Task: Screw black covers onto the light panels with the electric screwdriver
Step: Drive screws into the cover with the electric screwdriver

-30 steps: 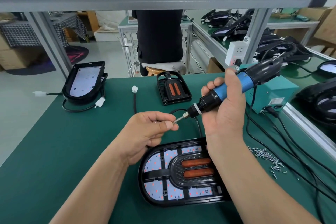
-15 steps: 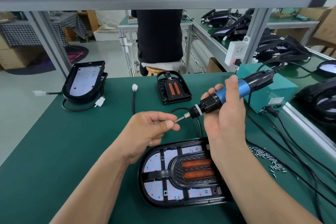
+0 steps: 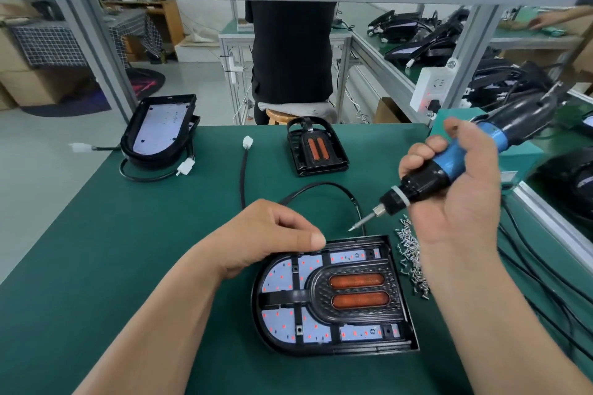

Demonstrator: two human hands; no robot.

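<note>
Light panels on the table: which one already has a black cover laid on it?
The panel nearest the person, by the left hand: a black cover with two orange strips lies on it. The far-left panel is bare.

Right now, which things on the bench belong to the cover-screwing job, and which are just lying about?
In the job: screwdriver, in the right hand; left hand at the near panel; its cover; screws.
Lying about: far panel; spare cover; loose cable; green box.
</note>
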